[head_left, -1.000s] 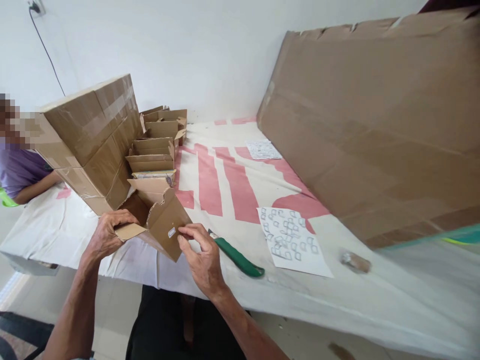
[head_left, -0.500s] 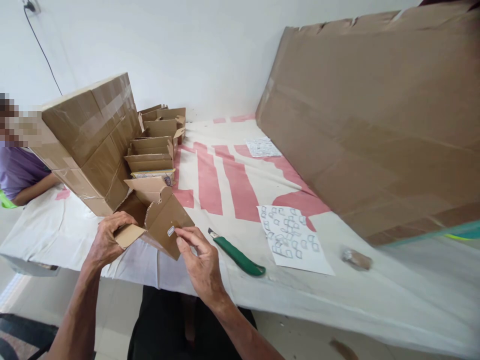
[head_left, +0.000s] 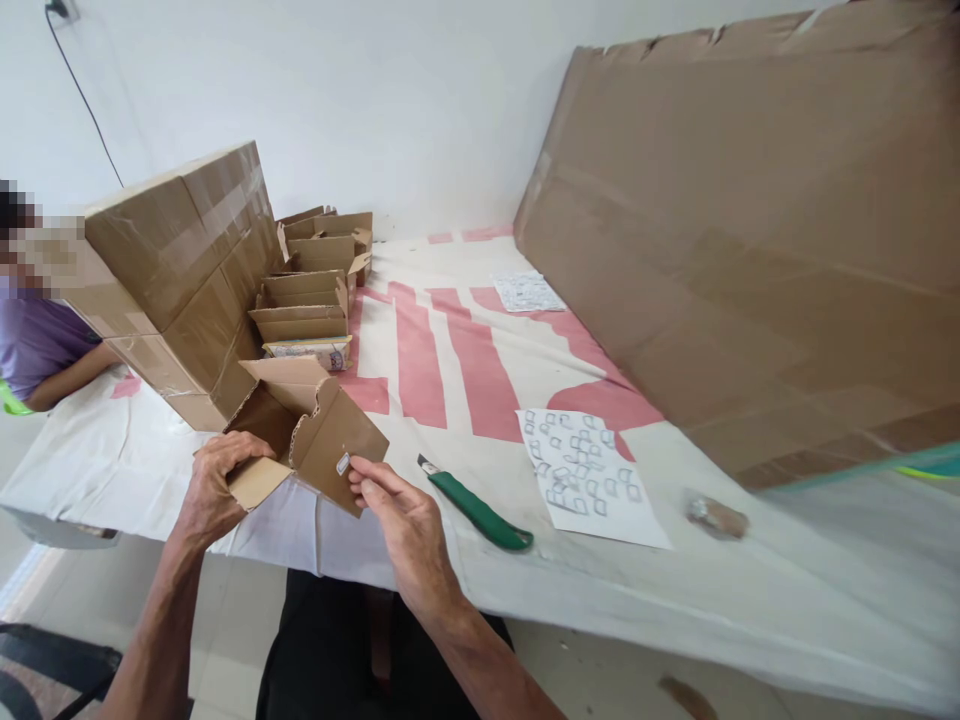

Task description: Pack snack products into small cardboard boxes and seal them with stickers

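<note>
My left hand (head_left: 211, 485) grips the left flap of a small open cardboard box (head_left: 304, 430) held just above the near table edge. My right hand (head_left: 401, 520) rests its fingertips against the box's right flap, right beside a small white sticker (head_left: 343, 463) stuck on that flap; the fingers are curled together in a light pinch with nothing seen between them. A green-handled utility knife (head_left: 480, 510) lies on the cloth a little to the right of my right hand.
A sticker sheet (head_left: 585, 475) lies right of the knife, another sheet (head_left: 525, 292) farther back. A row of small folded boxes (head_left: 307, 295) runs beside a big taped carton (head_left: 180, 270). A large cardboard sheet (head_left: 750, 230) leans at the right. Another person's arm (head_left: 56, 375) is at the left. A small wrapped lump (head_left: 716, 517).
The box has tilted slightly and its flap has swung a little. My right fingertips slid down from the sticker to just beside it. My left hand kept its grip.
</note>
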Motion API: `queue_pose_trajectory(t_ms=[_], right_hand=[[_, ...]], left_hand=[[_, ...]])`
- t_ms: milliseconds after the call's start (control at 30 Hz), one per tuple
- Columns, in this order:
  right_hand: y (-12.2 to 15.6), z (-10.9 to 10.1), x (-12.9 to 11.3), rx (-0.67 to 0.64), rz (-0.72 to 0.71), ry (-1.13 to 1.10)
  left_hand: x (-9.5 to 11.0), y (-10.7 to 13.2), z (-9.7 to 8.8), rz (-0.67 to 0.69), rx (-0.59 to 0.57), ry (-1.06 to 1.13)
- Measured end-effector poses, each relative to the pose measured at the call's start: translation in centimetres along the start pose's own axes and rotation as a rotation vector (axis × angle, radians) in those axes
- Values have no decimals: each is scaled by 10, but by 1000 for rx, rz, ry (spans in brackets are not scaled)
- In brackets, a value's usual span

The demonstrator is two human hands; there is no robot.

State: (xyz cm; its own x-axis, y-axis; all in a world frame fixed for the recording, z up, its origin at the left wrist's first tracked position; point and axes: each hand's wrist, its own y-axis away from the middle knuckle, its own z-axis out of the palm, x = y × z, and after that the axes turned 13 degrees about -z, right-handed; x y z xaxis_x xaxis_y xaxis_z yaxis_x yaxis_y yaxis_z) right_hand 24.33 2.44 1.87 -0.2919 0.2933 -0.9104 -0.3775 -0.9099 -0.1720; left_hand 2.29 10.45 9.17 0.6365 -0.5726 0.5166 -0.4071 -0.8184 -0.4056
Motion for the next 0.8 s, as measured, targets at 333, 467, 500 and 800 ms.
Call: queue_pose_trajectory(t_ms=[333,467,500,800], right_hand=[[0,-2,4,-58,-72,49],[1,-2,5,-56,-173,145],[1,-2,5,-57,-224,190],[-7,-6,5,-149,-604,530]], left_hand=[[1,1,-1,-14,-16,3],[-1,2,-1,-23,-32,11],[-2,2,-1,-22,-36,14],[-1,2,-2,-26,-45,20]])
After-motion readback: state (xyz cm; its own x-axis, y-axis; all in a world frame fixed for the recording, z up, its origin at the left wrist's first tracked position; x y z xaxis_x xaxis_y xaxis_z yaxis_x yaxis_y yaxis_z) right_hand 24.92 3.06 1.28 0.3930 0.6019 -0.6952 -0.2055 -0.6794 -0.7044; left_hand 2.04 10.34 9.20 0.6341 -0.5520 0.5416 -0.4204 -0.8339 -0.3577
